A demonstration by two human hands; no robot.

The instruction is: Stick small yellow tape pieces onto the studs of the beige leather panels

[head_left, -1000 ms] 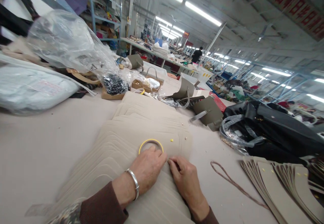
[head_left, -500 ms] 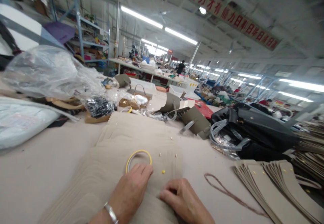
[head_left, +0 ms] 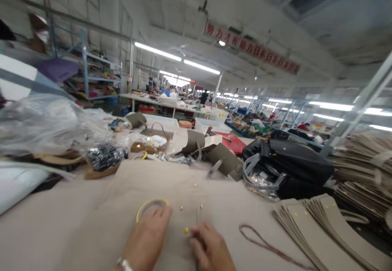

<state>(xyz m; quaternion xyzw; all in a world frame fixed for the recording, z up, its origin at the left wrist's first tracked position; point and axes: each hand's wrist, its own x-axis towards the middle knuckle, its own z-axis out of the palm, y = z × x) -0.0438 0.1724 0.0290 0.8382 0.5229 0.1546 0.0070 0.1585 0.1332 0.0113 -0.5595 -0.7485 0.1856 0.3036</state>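
A stack of beige flat panels [head_left: 153,181] lies in front of me, with small metal studs near its right edge. My left hand [head_left: 148,236] is over the panels, its fingers closed around the near side of a yellow-rimmed ring [head_left: 151,202] that looks like a roll of tape. My right hand [head_left: 211,246] is at the panel's right edge, thumb and fingers pinched together and somewhat blurred. What sits in that pinch is hidden. Just left of those fingertips is a small yellow dot [head_left: 186,230] on the panel.
A brown cord loop [head_left: 263,244] lies right of the panels, beside fanned beige strips [head_left: 324,230]. Black bags [head_left: 294,160] and stacked beige pieces [head_left: 364,169] stand behind them. Clear plastic bags [head_left: 52,119] are piled at left. Olive pieces [head_left: 225,158] lie at the back.
The view has tilted up and turned right. My right hand has moved closer to the yellow dot, its fingers now pinching. My left hand stays at the ring.
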